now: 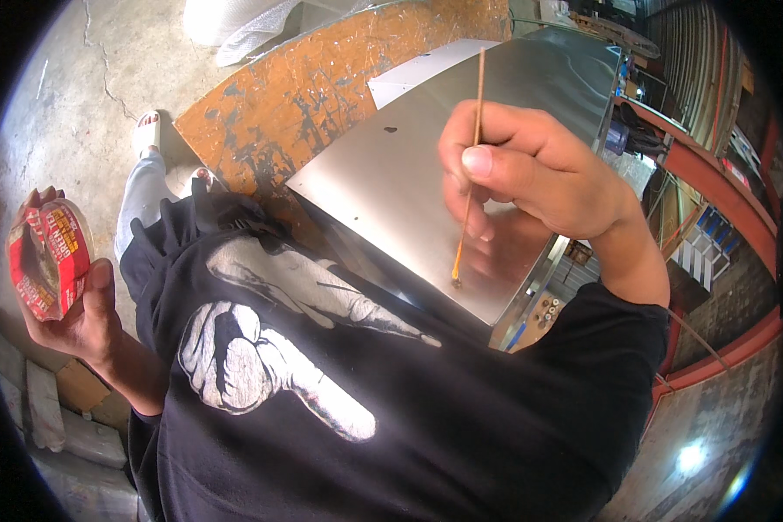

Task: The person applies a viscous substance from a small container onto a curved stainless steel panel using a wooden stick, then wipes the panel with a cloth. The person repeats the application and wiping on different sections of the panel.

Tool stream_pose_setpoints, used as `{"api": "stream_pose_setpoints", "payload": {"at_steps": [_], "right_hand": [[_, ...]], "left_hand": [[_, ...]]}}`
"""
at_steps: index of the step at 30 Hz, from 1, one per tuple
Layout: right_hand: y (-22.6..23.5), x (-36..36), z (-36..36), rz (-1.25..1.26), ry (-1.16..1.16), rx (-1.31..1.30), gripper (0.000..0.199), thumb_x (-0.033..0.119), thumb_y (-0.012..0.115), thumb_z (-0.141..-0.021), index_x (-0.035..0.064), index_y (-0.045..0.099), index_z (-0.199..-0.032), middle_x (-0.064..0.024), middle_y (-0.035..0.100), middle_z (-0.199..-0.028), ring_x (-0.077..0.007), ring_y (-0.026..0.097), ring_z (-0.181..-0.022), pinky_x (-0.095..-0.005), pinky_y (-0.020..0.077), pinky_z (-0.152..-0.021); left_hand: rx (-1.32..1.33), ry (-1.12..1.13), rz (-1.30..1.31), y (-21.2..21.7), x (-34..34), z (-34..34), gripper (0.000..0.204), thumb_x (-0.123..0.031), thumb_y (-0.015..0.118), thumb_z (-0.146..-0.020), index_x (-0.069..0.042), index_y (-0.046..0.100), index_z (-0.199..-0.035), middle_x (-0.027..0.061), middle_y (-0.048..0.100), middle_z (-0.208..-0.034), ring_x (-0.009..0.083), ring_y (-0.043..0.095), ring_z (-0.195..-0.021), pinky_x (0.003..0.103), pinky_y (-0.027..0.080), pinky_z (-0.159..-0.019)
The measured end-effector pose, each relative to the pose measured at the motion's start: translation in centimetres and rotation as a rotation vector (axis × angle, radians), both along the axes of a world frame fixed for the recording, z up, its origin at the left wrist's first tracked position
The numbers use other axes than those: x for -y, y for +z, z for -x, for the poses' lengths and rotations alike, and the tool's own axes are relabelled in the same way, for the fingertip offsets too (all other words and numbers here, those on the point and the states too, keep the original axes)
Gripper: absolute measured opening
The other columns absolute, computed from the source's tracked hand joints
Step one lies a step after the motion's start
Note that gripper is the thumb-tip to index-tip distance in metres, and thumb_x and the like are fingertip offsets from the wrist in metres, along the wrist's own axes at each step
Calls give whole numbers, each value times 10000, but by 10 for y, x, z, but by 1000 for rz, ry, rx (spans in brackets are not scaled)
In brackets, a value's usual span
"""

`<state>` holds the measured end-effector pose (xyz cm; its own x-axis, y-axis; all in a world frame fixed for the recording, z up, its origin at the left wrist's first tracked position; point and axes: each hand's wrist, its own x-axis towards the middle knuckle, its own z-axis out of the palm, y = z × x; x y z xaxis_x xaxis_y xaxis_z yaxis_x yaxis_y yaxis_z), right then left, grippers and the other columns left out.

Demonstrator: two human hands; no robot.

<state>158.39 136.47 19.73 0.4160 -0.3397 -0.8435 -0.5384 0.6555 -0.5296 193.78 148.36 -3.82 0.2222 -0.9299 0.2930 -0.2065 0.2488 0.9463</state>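
Note:
My right hand (522, 170) pinches a thin wooden stick (468, 187) held nearly upright, its lower tip resting on a shiny metal sheet (409, 165) near the sheet's close edge. My left hand (74, 300) is raised at the far left, gripping a small red and white printed tub (50, 259) tilted on its side. My black shirt with a white print (322, 391) fills the lower middle of the view.
A rusty orange board (322, 87) lies under and behind the metal sheet. Cracked concrete floor (70, 96) spreads to the upper left, with my light trouser leg and white sandal (146, 132). Red steel shelving (713, 191) stands at right. Clear plastic wrap (235, 22) lies at top.

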Motion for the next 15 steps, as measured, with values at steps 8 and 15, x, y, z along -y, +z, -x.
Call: {"api": "stream_pose_setpoints", "payload": {"at_steps": [8,15], "right_hand": [[6,-4,1,41,23,21,195,173,454,-1090,21,563,-1033,-8,589,-881,-63,587,-798,-227,485,-685],[2,-6,2,45,45,57,208,186,452,-1097,22,558,-1025,-4,580,-876,-63,583,-795,-227,485,-676]], "left_hand": [[-6,-22,1,1,2,1,756,-318,836,-868,68,507,-1428,275,567,-1421,417,577,-1313,560,432,-1134],[2,-3,-10,1,1,3,760,-313,848,-855,74,517,-1419,276,576,-1407,410,585,-1304,553,436,-1132]]}}
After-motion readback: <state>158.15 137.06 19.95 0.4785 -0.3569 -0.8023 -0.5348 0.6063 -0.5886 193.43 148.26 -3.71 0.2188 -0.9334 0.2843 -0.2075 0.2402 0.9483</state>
